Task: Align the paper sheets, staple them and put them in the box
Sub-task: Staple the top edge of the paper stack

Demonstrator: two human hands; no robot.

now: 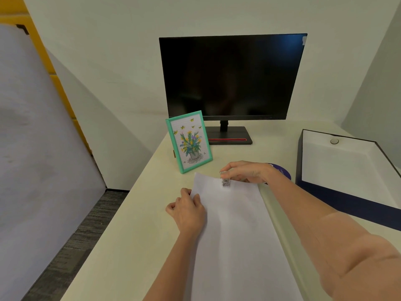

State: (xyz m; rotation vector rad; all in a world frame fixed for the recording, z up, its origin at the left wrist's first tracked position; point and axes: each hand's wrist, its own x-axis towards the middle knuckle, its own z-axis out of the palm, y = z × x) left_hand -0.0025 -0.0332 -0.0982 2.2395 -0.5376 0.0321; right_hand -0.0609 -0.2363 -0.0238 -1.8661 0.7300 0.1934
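Paper sheets [234, 224] lie flat on the desk [134, 224]. Left hand [187, 210], fingers curled, pins their left edge. Right hand [247, 172] grips a small clear stapler [225, 181] at the sheets' far edge. The open box [321, 187] sits well right.

Single head-worn wide-angle view, facing forward and down, close over the desk [134, 224]

Free room and obstacles around the paper sheets [234, 224]

Left: bare desk [130, 224]. Behind: picture frame [188, 142] near their far-left corner, monitor [232, 79] further back. Right: bare strip, then open box [347, 166].
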